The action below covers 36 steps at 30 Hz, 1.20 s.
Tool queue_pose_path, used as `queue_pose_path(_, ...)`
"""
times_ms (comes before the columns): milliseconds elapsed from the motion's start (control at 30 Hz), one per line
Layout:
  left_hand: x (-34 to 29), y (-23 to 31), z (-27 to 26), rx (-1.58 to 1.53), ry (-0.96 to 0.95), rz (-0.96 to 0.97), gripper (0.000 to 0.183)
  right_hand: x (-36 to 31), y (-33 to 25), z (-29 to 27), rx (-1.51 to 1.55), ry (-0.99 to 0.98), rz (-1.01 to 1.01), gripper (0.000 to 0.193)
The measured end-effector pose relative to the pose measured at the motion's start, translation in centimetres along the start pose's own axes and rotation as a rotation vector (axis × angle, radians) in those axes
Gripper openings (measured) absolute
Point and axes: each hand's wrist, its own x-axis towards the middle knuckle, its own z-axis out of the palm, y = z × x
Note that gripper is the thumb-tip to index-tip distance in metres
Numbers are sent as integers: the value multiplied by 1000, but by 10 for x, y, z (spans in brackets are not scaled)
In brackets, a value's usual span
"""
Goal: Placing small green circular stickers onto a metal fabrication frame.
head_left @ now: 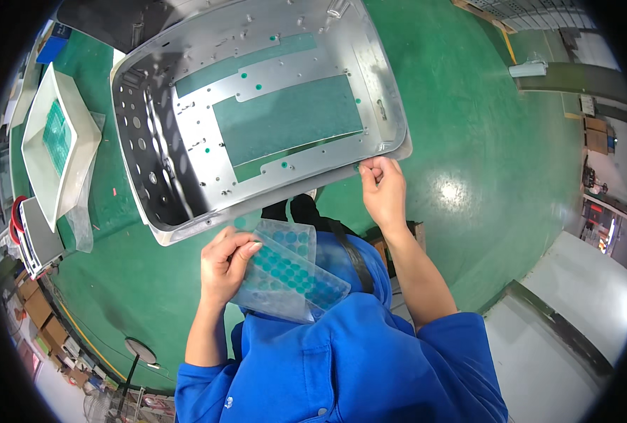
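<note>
My left hand (227, 264) is closed on a few clear sheets of green round stickers (284, 271), which hang over my lap. My right hand (384, 190) pinches at the near right rim of a large metal housing (313, 161). A small dark green spot, which looks like one round sticker (357, 168), shows at those fingertips against the rim. The housing is an open, tilted metal shell with rectangular cut-outs, studs and holes. Several green dots (259, 87) sit on its inner face.
To the left stands a white tray (37, 144) with green sheets inside, over a clear plastic bag (88, 190). Red-handled scissors (16, 218) are nearby. Cardboard boxes (37, 307) line the lower left. White panels (550, 338) lie on the right, beyond green floor (461, 141).
</note>
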Motion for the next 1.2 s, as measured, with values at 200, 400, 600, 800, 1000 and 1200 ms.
queue_pose_path(200,-4,1,2,-16,12,-6,4,-1,-1,1,-26,9,5,6)
queue_pose_path(400,-10,4,4,8,28,-7,4,-2,-3,1,-77,29,6,7)
queue_pose_path(600,-18,7,6,-1,42,-20,5,-3,-2,0,112,35,92,8)
queue_pose_path(800,-27,5,6,-61,69,-75,5,-17,15,2,-154,138,-406,28)
queue_pose_path(1000,-37,3,-5,-26,153,208,9,-25,-2,-21,-551,31,-657,33)
queue_pose_path(1200,-48,7,-16,54,93,435,14,-45,-122,4,481,-808,-487,20)
